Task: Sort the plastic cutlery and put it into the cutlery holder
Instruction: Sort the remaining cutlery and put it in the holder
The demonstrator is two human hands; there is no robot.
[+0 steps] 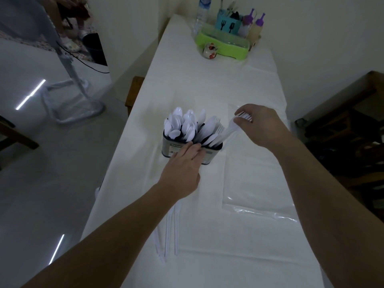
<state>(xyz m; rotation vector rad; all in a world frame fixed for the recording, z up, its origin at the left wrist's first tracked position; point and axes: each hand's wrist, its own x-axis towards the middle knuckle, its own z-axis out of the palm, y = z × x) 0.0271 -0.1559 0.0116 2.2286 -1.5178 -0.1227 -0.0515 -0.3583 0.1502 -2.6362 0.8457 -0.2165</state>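
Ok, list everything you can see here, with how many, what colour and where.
cutlery holder: one, metal, middle of the table
spoons: many, white, left part of the holder
forks: a bunch, white, right part of the holder, some gripped
loose cutlery: a few pieces, white, near edge of the table, under the left arm
plastic bag: one, clear, flat on the table at right
table: one, white cover
green tray: one, far end, holding a blue utensil caddy and purple-capped bottles
water bottle: one, clear, far end
left hand: against the holder's front
right hand: pinching forks
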